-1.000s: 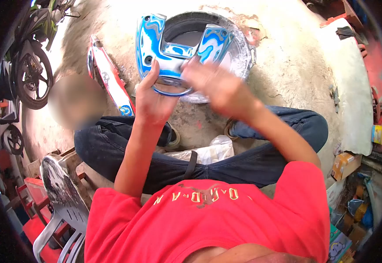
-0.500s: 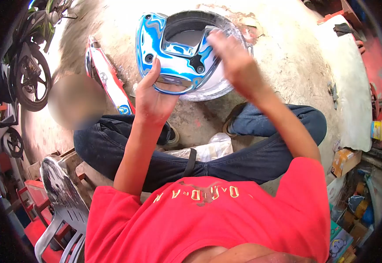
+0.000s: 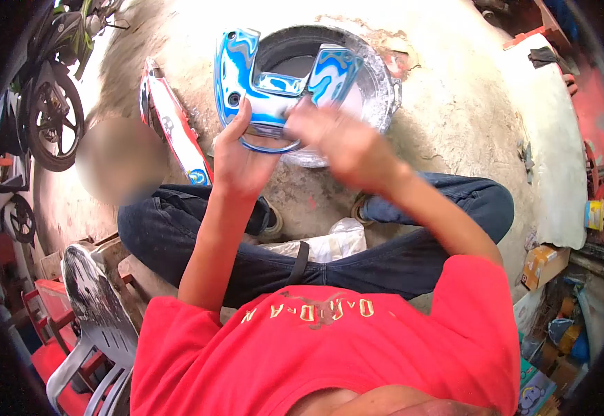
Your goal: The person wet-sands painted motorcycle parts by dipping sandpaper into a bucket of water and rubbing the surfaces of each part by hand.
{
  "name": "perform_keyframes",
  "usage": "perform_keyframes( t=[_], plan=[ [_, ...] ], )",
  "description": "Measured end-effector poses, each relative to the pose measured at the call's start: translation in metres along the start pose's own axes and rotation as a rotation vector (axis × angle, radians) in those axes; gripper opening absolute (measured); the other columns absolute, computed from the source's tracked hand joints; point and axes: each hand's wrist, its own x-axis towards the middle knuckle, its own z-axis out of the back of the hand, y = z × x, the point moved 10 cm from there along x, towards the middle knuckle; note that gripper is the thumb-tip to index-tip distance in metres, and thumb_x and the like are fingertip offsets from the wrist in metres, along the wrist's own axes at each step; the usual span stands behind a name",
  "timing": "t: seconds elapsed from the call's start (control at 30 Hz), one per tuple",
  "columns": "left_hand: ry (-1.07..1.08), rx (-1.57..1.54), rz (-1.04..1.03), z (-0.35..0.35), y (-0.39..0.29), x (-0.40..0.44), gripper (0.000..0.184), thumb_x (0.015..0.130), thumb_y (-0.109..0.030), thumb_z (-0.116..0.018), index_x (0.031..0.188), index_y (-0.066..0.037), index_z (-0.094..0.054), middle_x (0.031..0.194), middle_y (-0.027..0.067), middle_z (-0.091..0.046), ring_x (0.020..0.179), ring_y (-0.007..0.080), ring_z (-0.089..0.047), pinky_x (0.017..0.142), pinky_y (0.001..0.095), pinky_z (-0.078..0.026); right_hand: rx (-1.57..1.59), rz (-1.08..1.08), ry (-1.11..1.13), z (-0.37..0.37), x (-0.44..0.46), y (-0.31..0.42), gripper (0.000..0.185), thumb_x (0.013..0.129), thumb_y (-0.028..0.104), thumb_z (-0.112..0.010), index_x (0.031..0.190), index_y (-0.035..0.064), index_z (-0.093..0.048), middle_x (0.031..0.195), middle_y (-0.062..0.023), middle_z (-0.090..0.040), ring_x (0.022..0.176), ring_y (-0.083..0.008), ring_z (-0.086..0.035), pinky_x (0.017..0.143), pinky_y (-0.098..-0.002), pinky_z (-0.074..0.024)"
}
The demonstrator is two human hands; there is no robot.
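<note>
A glossy U-shaped part [image 3: 234, 69] with blue, white and silver swirls is held over a round basin [image 3: 383, 104] with a pale rim and light liquid inside. My left hand [image 3: 243, 156] grips the part at its lower left edge, thumb on the front face and fingers underneath. My right hand [image 3: 336, 139] is at the part's lower right, over its surface, blurred by motion. Its fingertips are smeared, so whether it holds anything cannot be made out.
A long red and white panel [image 3: 177, 132] lies on the floor left of the basin. Motorcycles [image 3: 56, 114] stand at the far left, a grey chair [image 3: 101, 305] at the lower left. A long whitish panel [image 3: 548, 139] and a cardboard box [image 3: 546, 265] are at the right.
My right hand has come down and left from the part's upper right arm to its lower right corner. The left hand still holds the part, which has tilted slightly.
</note>
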Motion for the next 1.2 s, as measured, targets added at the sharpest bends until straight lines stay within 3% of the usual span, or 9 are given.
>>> perform_keyframes(
  t=[0.1, 0.3, 0.43, 0.6, 0.77, 0.93, 1.03, 1.1, 1.2],
  plan=[
    [-0.024, 0.002, -0.055, -0.017, -0.002, -0.005, 0.040, 0.107, -0.026, -0.048, 0.141, -0.004, -0.048, 0.138, 0.0164, -0.059, 0.126, 0.0331, -0.059, 0.110, 0.0557, -0.042, -0.079, -0.424, -0.139, 0.026, -0.009, -0.099, 0.047, 0.089, -0.009, -0.050, 0.135, 0.0020, -0.057, 0.132, -0.0203, -0.064, 0.118, -0.0357, -0.064, 0.102, -0.0437, -0.0529],
    [0.065, -0.034, -0.034, 0.005, -0.011, 0.005, 0.040, 0.109, -0.027, -0.046, 0.141, -0.005, -0.047, 0.140, 0.0160, -0.056, 0.132, 0.0339, -0.053, 0.111, 0.0569, -0.040, 0.039, 0.037, 0.031, -0.007, -0.003, 0.023, 0.046, 0.090, -0.005, -0.054, 0.136, 0.0010, -0.059, 0.134, -0.0169, -0.065, 0.127, -0.0280, -0.062, 0.112, -0.0433, -0.0464],
    [0.017, -0.008, -0.038, -0.016, -0.003, -0.003, 0.041, 0.109, -0.027, -0.045, 0.143, -0.005, -0.045, 0.143, 0.0167, -0.054, 0.133, 0.0340, -0.053, 0.111, 0.0570, -0.041, -0.198, -0.317, -0.154, 0.033, -0.004, -0.086, 0.041, 0.091, -0.007, -0.052, 0.130, -0.0002, -0.059, 0.133, -0.0228, -0.063, 0.120, -0.0374, -0.063, 0.098, -0.0437, -0.0540],
    [0.038, -0.030, -0.028, -0.002, -0.007, 0.004, 0.041, 0.109, -0.026, -0.045, 0.144, -0.005, -0.044, 0.143, 0.0167, -0.054, 0.133, 0.0341, -0.052, 0.113, 0.0564, -0.040, 0.041, -0.003, -0.013, -0.007, -0.008, 0.019, 0.044, 0.092, -0.004, -0.054, 0.135, 0.0044, -0.059, 0.134, -0.0164, -0.065, 0.128, -0.0285, -0.062, 0.108, -0.0441, -0.0491],
    [0.023, -0.023, -0.046, -0.019, -0.004, -0.003, 0.040, 0.109, -0.026, -0.044, 0.142, -0.004, -0.047, 0.141, 0.0164, -0.056, 0.131, 0.0337, -0.055, 0.112, 0.0554, -0.040, -0.171, -0.318, -0.146, 0.030, -0.005, -0.085, 0.042, 0.093, -0.003, -0.052, 0.135, 0.0008, -0.056, 0.132, -0.0215, -0.064, 0.119, -0.0354, -0.064, 0.106, -0.0437, -0.0499],
    [0.111, -0.021, 0.011, -0.003, -0.005, 0.003, 0.040, 0.109, -0.026, -0.045, 0.142, -0.005, -0.046, 0.142, 0.0166, -0.055, 0.132, 0.0343, -0.053, 0.113, 0.0567, -0.039, 0.050, -0.010, -0.013, -0.012, -0.010, 0.014, 0.047, 0.091, -0.004, -0.053, 0.137, 0.0034, -0.058, 0.136, -0.0176, -0.064, 0.128, -0.0286, -0.061, 0.109, -0.0464, -0.0476],
    [0.044, -0.066, -0.011, -0.008, -0.003, -0.001, 0.040, 0.108, -0.025, -0.046, 0.143, -0.005, -0.046, 0.142, 0.0163, -0.055, 0.133, 0.0346, -0.053, 0.113, 0.0575, -0.039, -0.013, -0.099, -0.030, 0.008, 0.000, -0.025, 0.043, 0.093, -0.003, -0.052, 0.135, 0.0024, -0.059, 0.133, -0.0186, -0.065, 0.125, -0.0304, -0.063, 0.108, -0.0446, -0.0490],
    [0.020, -0.058, -0.037, -0.013, -0.002, -0.004, 0.040, 0.108, -0.024, -0.047, 0.143, -0.004, -0.046, 0.143, 0.0167, -0.054, 0.133, 0.0351, -0.052, 0.113, 0.0579, -0.039, -0.079, -0.432, -0.185, 0.029, -0.011, -0.101, 0.039, 0.095, -0.002, -0.050, 0.132, 0.0001, -0.059, 0.128, -0.0206, -0.066, 0.118, -0.0365, -0.065, 0.105, -0.0436, -0.0509],
    [0.002, -0.055, -0.031, -0.014, 0.001, 0.000, 0.040, 0.108, -0.025, -0.047, 0.143, -0.005, -0.046, 0.143, 0.0165, -0.054, 0.133, 0.0351, -0.052, 0.113, 0.0578, -0.039, -0.121, -0.211, -0.105, 0.007, -0.013, -0.065, 0.042, 0.093, -0.003, -0.052, 0.134, 0.0010, -0.059, 0.132, -0.0198, -0.065, 0.122, -0.0341, -0.064, 0.106, -0.0440, -0.0505]
  ],
)
